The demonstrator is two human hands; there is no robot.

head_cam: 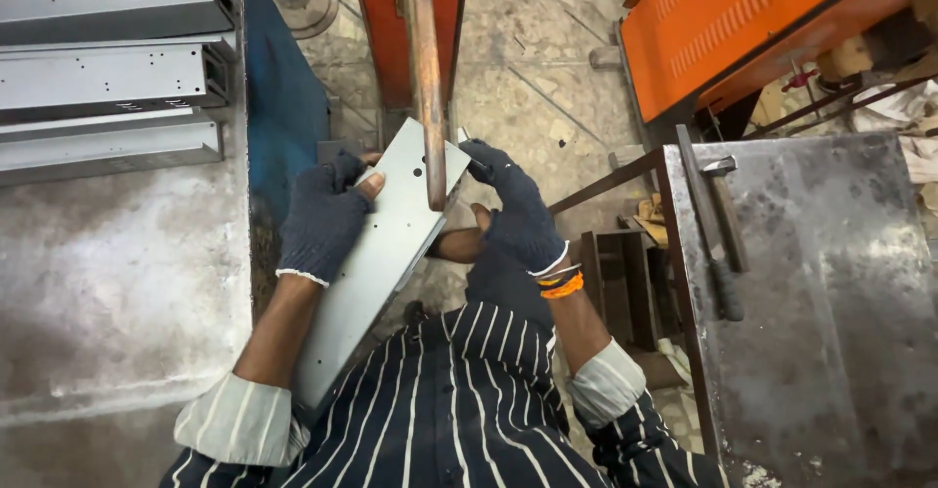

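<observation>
Left hand, gloved, grips left edge of grey metal panel, thumb on top. Right hand, gloved, pinches panel's upper right corner. Panel tilted, held above lap, top end under copper rod of orange machine. Similar panels stacked at left table's far edge. Steel bench right, file along its left edge.

Sheet-metal panel: smooth, matt grey, drilled holes. Gloves on left hand and right hand: dark knitted cloth. Vertical rod: dull coppery metal. Bench top: worn, scuffed steel. Machine cover: orange painted metal.
</observation>
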